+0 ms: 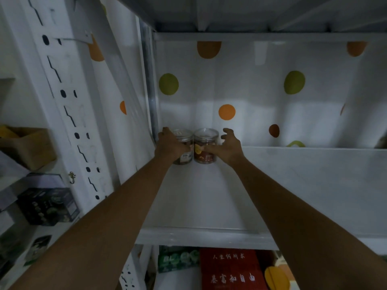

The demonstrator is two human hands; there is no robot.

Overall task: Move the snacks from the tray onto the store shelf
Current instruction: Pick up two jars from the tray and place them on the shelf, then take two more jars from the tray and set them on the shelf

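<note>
Two clear snack jars with see-through lids stand side by side at the back left corner of the white shelf [201, 197]. My left hand [170, 144] is wrapped round the left jar [185, 141], covering most of its left side. My right hand [228, 148] sits at the right jar [206, 145]: the thumb lies across the jar's front label, while the other fingers are spread and lifted off behind it. Both arms reach far in over the shelf. The tray is out of sight.
A white cloth with coloured dots [227, 111] hangs behind the shelf. A perforated white upright [62, 95] stands on the left, with boxes [47, 206] on the neighbouring shelves. Below are a red box [230, 268] and green packs [178, 258]. Another shelf board [251, 13] is overhead.
</note>
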